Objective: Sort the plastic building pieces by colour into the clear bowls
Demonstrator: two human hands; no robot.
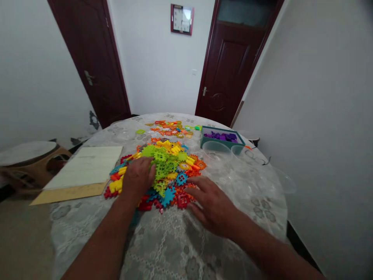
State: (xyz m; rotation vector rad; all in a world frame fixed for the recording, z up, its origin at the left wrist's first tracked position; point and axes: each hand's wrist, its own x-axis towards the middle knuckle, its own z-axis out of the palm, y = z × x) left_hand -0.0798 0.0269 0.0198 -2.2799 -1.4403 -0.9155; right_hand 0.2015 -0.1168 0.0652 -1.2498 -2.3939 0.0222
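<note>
A heaped pile of plastic building pieces lies on the table, with green gear-shaped pieces (164,165) on top. My left hand (138,175) is at the pile's left side, its fingers bent together against the green pieces; the fingertips are partly hidden. My right hand (211,202) hovers by the pile's right front edge with fingers apart and nothing in them. Close to its fingertips are a blue square gear piece (181,179) and a red piece (183,200). Yellow pieces (116,186) lie left of my left hand, and a light blue piece (168,197) lies in front.
Behind the pile are scattered orange pieces (166,126). A green-edged box (205,140) holds purple pieces (223,137). Clear plastic bowls (217,151) stand at the right. A pale board or sheet (87,165) lies at the left, beside a round stool (26,151).
</note>
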